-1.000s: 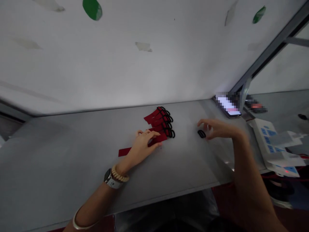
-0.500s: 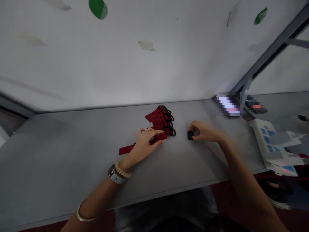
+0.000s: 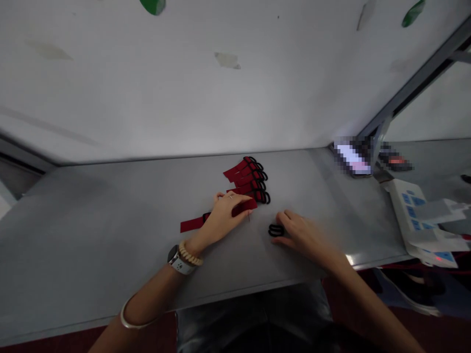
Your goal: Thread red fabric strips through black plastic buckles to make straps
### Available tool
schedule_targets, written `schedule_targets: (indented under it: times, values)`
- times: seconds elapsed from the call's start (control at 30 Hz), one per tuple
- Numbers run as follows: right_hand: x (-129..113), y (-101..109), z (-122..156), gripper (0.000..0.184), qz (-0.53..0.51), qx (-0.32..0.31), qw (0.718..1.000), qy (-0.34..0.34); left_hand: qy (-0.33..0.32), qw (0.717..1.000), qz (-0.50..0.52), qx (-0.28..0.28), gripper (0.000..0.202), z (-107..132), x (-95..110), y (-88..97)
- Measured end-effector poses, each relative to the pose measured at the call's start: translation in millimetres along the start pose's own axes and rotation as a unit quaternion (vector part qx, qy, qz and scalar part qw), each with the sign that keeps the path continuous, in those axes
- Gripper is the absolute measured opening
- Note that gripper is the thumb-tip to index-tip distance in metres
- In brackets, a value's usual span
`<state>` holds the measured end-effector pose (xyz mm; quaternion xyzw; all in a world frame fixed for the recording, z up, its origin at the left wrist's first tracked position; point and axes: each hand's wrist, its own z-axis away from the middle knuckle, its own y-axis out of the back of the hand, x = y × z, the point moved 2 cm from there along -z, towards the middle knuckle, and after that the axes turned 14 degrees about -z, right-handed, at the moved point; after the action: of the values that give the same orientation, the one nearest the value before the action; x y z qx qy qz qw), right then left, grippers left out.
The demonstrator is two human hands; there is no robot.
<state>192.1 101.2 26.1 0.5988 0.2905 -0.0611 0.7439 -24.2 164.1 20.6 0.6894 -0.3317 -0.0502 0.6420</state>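
Note:
My left hand pinches the end of a red strap between thumb and fingers. The strap runs beneath the palm. Another red strip with a black buckle partly under the hand shows to its left. A thin thread or pin-like line hangs by the left fingertips. My right hand has its thumb and fingers around a black slide buckle, low over the table. Just beyond my left hand, several red straps fitted with black buckles lie fanned out and overlapping.
A grey table meets a white wall at the back. To the right stand a blurred-out phone and a white device with blue buttons, partly taped. The table's front edge runs close to my lap.
My right hand has moved left and toward me with the black buckle, nearer to my left hand. The left hand keeps its hold on the red strap. The view has shifted slightly.

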Motion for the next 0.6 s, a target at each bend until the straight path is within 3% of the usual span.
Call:
schedule_targets:
  times: [0.1,0.27,0.4,0.5,0.6]
  values:
    - [-0.8,-2.1,-8.7,0.014,-0.01,-0.012,0.999,0.035,-0.003,1.0,-0.001,-0.007,0.023,-0.2,2.1,0.3]
    - [19.7,7.6,-30.8,0.03,-0.066,0.011,0.994,0.083,-0.005,1.0,-0.015,-0.009,0.022,-0.8,1.3,1.3]
    - [24.2,0.8,-37.0,0.032,-0.081,0.041,0.994,0.056,-0.015,0.999,-0.021,-0.022,0.023,-0.4,0.2,-0.9]
    - [21.2,-7.0,-41.1,0.023,-0.068,0.054,0.996,0.025,-0.025,0.999,-0.026,-0.027,0.024,0.0,0.5,-3.9]
    - [15.4,-11.5,-46.2,0.02,-0.079,0.046,0.995,0.034,-0.029,0.999,-0.028,-0.025,0.024,0.3,1.2,-4.8]
